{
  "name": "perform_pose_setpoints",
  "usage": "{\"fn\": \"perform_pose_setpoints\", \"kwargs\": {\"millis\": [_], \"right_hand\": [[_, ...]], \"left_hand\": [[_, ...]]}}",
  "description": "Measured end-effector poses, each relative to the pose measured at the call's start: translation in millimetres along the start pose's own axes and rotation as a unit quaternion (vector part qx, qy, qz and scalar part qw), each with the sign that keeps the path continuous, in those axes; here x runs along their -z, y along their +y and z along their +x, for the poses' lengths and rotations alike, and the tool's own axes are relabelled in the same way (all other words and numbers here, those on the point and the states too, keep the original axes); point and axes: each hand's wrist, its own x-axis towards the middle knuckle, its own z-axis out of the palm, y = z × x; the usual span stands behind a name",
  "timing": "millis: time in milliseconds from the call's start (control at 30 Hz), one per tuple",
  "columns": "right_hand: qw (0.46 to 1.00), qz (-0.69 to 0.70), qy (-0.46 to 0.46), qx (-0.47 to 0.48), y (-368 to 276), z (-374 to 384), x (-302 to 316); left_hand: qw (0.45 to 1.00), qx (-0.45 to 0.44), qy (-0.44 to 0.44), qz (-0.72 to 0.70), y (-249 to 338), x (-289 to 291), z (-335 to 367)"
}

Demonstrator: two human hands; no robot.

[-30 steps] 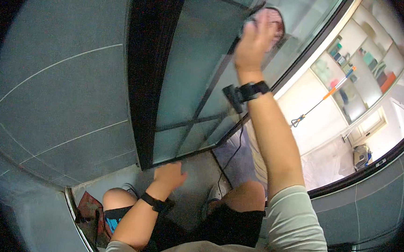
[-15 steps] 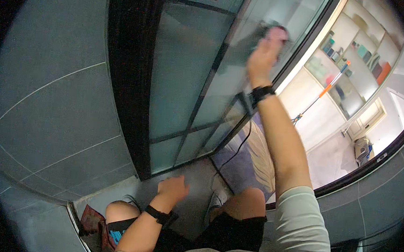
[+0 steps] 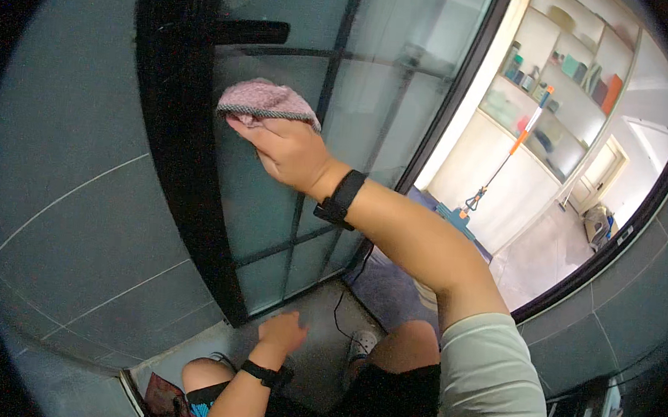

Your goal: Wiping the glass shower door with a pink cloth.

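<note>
1. right hand point(image 3: 291, 153) pressed flat on a pink cloth point(image 3: 265, 101), fingers spread over it rather than curled; cloth held against the glass door point(image 3: 272, 204) by palm pressure.
2. change: a second ago the cloth was high on the right side of the pane; half a second ago it was in much the same high spot. now it sits at the left edge of the glass, just beside the black frame point(image 3: 175, 159) and below the black handle point(image 3: 246, 32).
3. reading: the wipe has swept across the pane from right to left, so the upper right glass looks covered; lower panes not yet touched by the cloth, as far as i can judge.
4. left hand point(image 3: 283, 333) low, near the floor point(image 3: 316, 354), holding nothing; fingers loosely bent, resting or hovering by the door's bottom edge. little moved from before.
5. black bands on both wrists.
6. beyond the door: a mop point(image 3: 500, 162) leaning at white shelves point(image 3: 568, 78).
</note>
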Motion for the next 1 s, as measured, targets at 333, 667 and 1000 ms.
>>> {"fn": "perform_pose_setpoints", "kwargs": {"millis": [333,667,1000], "right_hand": [[0.847,-0.191,0.267,-0.418,226.9,-109.9,142.0],[0.938,-0.329,0.043,-0.098,112.1,26.9,54.6],[0.938,-0.282,-0.130,-0.156,70.8,24.0,36.9]], "left_hand": [[0.999,-0.027,0.011,0.021,3.8,8.1,-15.3],[1.000,0.001,0.025,0.006,-6.7,-0.8,-17.4],[1.000,0.017,0.000,0.015,-15.2,-10.1,-14.7]]}}
